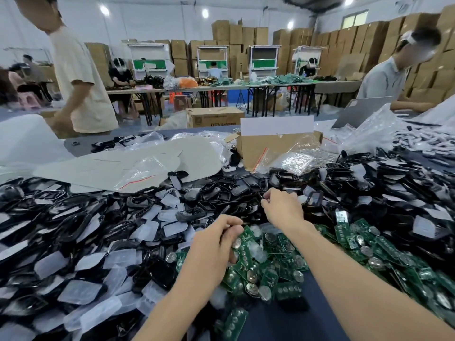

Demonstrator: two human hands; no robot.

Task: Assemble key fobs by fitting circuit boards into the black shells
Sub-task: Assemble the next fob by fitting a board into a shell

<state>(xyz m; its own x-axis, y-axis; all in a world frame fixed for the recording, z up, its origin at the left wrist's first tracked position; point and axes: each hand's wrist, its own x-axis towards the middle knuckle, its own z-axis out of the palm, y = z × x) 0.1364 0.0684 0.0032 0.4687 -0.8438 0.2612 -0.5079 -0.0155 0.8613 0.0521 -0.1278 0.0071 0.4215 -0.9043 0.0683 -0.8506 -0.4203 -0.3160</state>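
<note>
the work looks barely started, judging by the heaps: a large pile of green circuit boards (270, 267) with coin cells lies on the dark surface (278, 323) right in front of the person, and black shells (216, 190) lie loose in a far bigger spread to the left, ahead and right, many under pale film. no finished fob can be picked out anywhere.

the left hand (214, 247) hangs over the near edge of the board pile, fingers curled with the thumb close to them; whether they pinch a board i cannot tell. the right hand (283, 207) reaches into the shells beyond the boards, its fingers bunched together at the tips, and what they grip is hidden.

this reads as picking parts for one fob, with fitting not yet done.
</note>
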